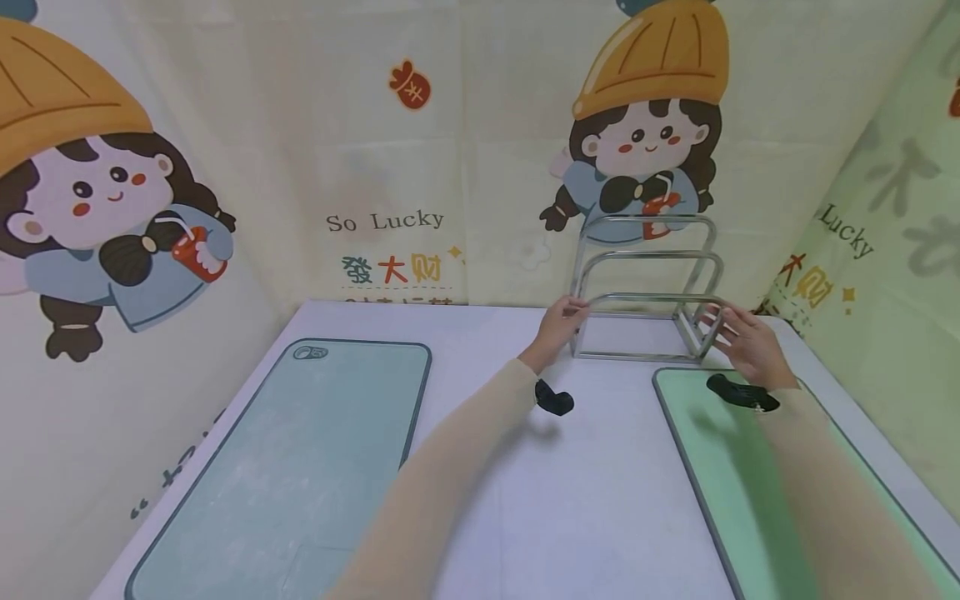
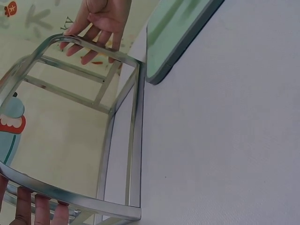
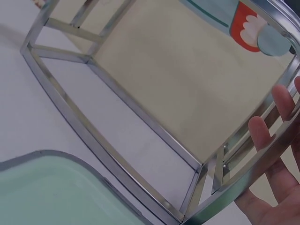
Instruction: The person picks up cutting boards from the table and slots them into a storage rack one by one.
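A silver metal rack (image 1: 645, 358) with several stepped hoops stands at the back right of the white table. At its left side my left hand (image 1: 557, 332) holds the frame, thumb and fingers at the tube. On the opposite side my right hand (image 1: 750, 343) loosely holds the right side frame, fingers spread. In the right wrist view, fingers (image 3: 276, 136) reach behind the bar and into the frame. The left wrist view shows the left fingers (image 2: 42, 208) behind the near bar; most of that hand is out of that view.
A green mat-like panel (image 1: 682, 433) with a dark border lies in front of the rack at the right, under my right forearm. A similar blue panel (image 1: 300, 450) lies on the left. Behind stands a cream cloth backdrop (image 1: 510, 167) with cartoon figures.
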